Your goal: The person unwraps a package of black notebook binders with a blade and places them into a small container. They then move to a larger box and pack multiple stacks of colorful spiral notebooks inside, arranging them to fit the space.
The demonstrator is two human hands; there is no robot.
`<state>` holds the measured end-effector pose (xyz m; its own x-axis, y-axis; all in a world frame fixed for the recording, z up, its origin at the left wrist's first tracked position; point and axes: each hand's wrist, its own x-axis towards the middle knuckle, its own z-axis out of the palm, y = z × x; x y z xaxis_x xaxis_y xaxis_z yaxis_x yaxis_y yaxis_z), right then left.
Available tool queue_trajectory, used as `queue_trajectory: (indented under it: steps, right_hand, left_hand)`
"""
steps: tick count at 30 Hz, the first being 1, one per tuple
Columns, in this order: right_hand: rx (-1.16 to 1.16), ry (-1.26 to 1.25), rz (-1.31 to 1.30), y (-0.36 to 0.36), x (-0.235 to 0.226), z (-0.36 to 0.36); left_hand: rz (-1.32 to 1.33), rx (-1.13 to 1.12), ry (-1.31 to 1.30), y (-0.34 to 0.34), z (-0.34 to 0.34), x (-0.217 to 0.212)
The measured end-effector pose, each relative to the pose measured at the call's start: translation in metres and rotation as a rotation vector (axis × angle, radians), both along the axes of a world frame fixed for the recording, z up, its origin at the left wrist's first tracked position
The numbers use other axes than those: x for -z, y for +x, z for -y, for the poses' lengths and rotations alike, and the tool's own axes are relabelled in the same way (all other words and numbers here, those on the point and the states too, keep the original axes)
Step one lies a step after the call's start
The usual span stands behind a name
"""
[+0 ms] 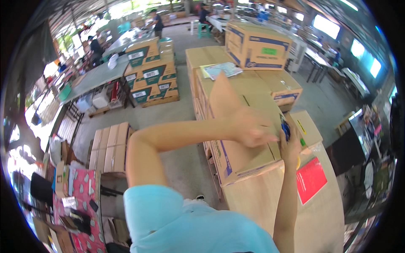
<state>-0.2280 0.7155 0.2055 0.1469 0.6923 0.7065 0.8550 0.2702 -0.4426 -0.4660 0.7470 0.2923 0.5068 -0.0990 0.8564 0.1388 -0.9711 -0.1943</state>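
Closest to the lens, our light-blue shirt fills the bottom of the view, its short sleeve baring a bent left arm. At far left, a table under a pink patterned cloth carries a scatter of small items, with taped brown cartons just beyond it. Farther back, a long grey table runs near a stack of green-and-brown boxes, and a person in a dark top stands behind the stack.

At center, our left hand blurs above a large cardboard box; we cannot tell how far its fingers are open or whether they hold anything. Just left of it rises a pointed brown flap, also blurred. Papers lie farther back on the cartons, next to a taped box with blue bands.

On the right, our right hand closes around a small dark-and-blue object at the large box's right edge. Next to that hand sits a smaller box, and nearer us a red booklet lies on a pale wooden table.
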Motion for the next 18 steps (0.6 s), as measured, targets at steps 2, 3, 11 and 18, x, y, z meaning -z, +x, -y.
queue_trajectory:
  steps: [2, 3, 11, 18]
  right_hand:
    - [-0.023, -0.106, -0.068, -0.004, -0.006, 0.003]
    - [0.016, -0.102, -0.087, -0.002, -0.005, 0.003]
    - [-0.144, -0.023, 0.052, -0.002, -0.006, -0.007]
    - [-0.144, -0.362, 0.387, -0.071, -0.077, -0.084]
  left_hand:
    - [-0.041, -0.023, 0.000, -0.045, 0.020, -0.020]
    - [-0.241, -0.175, -0.297, -0.064, 0.042, -0.037]
    - [-0.347, -0.821, -0.805, -0.174, 0.071, 0.148]
    - [0.198, -0.297, -1.164, -0.099, 0.031, 0.230]
